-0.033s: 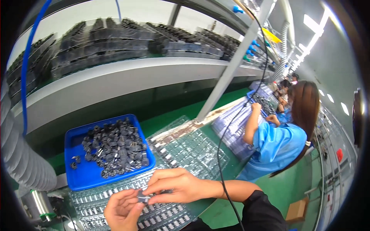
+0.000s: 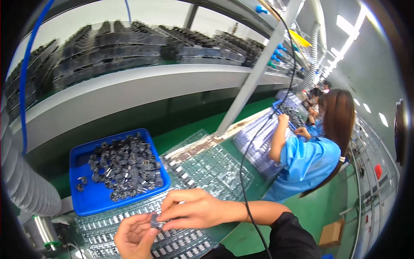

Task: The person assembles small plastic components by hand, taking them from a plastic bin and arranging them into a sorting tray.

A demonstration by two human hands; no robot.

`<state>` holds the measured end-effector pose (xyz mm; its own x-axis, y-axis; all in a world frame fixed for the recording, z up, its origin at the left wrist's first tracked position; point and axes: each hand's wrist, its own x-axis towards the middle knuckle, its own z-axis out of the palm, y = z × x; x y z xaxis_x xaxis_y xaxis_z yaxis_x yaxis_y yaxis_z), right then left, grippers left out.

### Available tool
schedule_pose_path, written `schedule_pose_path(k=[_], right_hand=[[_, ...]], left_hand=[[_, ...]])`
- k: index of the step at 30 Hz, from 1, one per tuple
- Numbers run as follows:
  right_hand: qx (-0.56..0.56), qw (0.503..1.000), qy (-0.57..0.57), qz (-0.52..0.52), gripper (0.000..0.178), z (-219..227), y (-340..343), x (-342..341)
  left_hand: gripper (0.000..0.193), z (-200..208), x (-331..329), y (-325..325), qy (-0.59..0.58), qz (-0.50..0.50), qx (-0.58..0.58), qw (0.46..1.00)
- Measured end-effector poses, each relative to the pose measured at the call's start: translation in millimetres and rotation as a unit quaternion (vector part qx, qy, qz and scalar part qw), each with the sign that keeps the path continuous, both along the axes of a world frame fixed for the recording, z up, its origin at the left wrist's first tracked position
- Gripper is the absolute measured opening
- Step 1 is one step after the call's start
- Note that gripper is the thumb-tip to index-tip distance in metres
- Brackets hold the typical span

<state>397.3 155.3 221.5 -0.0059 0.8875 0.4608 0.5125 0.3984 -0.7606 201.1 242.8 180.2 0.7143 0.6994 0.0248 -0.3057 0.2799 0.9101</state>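
Over a clear tray [image 2: 97, 233] with rows of small metal-and-dark parts, my two hands meet at one small dark grey component [image 2: 155, 221] with shiny metal on it. My left hand [image 2: 134, 238] grips its near side between thumb and fingers, palm turned up. From the right, my right hand [image 2: 194, 210] pinches the same component with thumb and fingertips. Its finer details are too small to make out. Just beyond my hands is a blue bin [image 2: 92, 200] with a heap of similar dark components [image 2: 125, 166]; a couple lie apart on its left side.
A second clear tray [image 2: 215, 166] lies to the right. A black cable [image 2: 244, 172] hangs across my right forearm. A grey hose [image 2: 30, 181] and a metal cylinder [image 2: 44, 231] stand at left. A co-worker in blue [image 2: 306, 159] works at right; loaded trays [image 2: 108, 52] fill the shelf.
The whole view has shifted slightly, so things sit a little further left. Both hands still hold the component between them.
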Motion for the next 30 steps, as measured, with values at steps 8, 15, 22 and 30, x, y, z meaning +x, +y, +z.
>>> schedule_pose_path(k=[8, 15, 22, 30], right_hand=[[0.141, 0.99, -0.02, -0.021, 0.019, -14, 3, -13], [0.046, 0.994, 0.091, -0.027, 0.017, -15, 8, -10], [-0.033, 0.94, -0.286, -0.184, 0.018, 6, 33, 114], [-0.143, 0.925, -0.272, -0.222, 0.013, -37, 52, 177]], left_hand=[[0.017, 1, -1, 2, 0.026, 0.01, -0.005, 1.0], [0.022, -1, 2, -3, 0.061, 0.055, 0.065, 0.994], [0.013, 4, 11, 0, 0.184, 0.093, 0.44, 0.874], [0.017, 9, 15, -1, 0.203, 0.065, 0.438, 0.874]])
